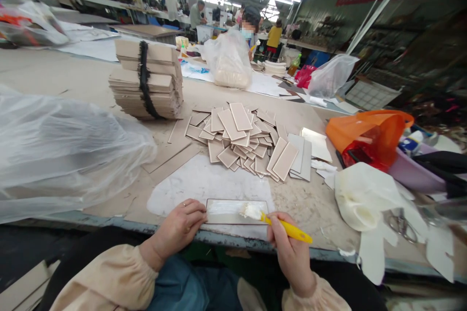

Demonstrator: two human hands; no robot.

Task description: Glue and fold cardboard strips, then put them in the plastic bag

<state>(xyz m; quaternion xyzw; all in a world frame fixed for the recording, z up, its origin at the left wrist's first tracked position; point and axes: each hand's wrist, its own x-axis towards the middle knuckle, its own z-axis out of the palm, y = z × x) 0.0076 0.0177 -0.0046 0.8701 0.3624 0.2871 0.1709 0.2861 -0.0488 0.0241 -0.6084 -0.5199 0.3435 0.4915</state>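
Note:
A flat rectangular card piece (pixel 233 211) lies at the near table edge on a white sheet (pixel 204 182). My left hand (pixel 180 226) rests on the card's left end, fingers curled and pressing it down. My right hand (pixel 290 248) is closed round a yellow-handled brush (pixel 282 226). The brush's white, glue-laden bristles touch the right part of the card. Wet white streaks cover the card's surface.
A spread heap of tan card pieces (pixel 248 141) lies beyond. A tied stack of boards (pixel 149 80) stands behind left, clear plastic bag (pixel 54 150) at left, orange bag (pixel 368 136), white cloth (pixel 361 194) and scissors (pixel 401 226) at right. People work at far tables.

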